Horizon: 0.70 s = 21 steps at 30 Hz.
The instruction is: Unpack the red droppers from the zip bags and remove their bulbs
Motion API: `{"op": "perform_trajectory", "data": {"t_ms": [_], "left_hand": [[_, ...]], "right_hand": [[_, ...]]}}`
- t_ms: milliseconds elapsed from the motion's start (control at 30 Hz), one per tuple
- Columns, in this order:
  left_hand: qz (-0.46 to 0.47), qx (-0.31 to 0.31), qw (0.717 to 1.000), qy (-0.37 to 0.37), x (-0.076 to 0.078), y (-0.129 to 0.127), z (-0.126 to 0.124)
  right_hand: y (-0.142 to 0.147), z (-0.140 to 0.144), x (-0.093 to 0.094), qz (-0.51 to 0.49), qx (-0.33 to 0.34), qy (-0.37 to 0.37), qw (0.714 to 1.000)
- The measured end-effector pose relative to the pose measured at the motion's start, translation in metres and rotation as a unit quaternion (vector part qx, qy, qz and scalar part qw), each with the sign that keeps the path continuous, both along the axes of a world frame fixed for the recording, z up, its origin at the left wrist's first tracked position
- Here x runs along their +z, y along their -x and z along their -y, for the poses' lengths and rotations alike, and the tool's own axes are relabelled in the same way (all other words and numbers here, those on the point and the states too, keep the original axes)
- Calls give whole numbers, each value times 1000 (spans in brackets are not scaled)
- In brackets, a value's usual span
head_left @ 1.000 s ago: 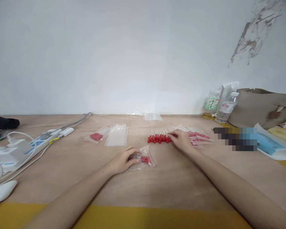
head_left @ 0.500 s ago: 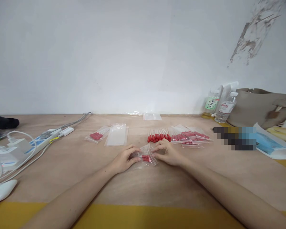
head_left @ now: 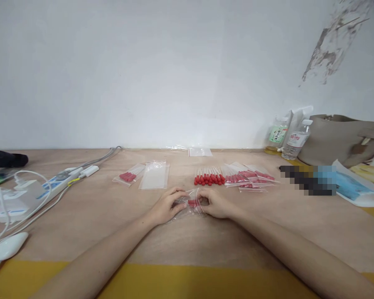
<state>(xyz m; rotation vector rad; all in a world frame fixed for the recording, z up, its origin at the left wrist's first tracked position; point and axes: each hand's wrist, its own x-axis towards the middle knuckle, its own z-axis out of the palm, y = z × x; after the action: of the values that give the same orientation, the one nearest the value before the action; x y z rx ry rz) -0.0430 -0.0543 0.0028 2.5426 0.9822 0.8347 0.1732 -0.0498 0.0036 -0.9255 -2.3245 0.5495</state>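
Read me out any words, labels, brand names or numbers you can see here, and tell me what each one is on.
None can be read.
Green-labelled bottle: print too small and blurred.
Red-labelled water bottle: red marks, unreadable.
Blue-printed sheet: no legible text.
Clear bag between left hand and right hand: no print visible.

We see our 2 forearms bare to the elbow, left hand point(head_left: 164, 207) and right hand point(head_left: 214, 202) without gloves, rings or sleeves.

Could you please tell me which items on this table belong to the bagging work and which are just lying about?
In use: small bag held by left hand and right hand; loose droppers; filled bags; empty bags.

Lying about: power strip, bottles, handbag.
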Motion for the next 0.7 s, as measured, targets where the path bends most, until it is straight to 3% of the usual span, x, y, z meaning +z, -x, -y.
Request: {"op": "perform_trajectory", "data": {"t_ms": [167,400,533,700], "left_hand": [[-59,-8,998,7,1,5,-1],[-111,-24,994,-4,2,9,-4],[-116,-17,993,-2,1,9,-3],[-122,-16,992,1,1,10,-3]], "right_hand": [[-1,6,8,19,-34,-26,999],[-8,5,10,39,-1,45,998],[-7,3,4,16,-30,96,995],[-11,2,6,14,-70,77,994]]}}
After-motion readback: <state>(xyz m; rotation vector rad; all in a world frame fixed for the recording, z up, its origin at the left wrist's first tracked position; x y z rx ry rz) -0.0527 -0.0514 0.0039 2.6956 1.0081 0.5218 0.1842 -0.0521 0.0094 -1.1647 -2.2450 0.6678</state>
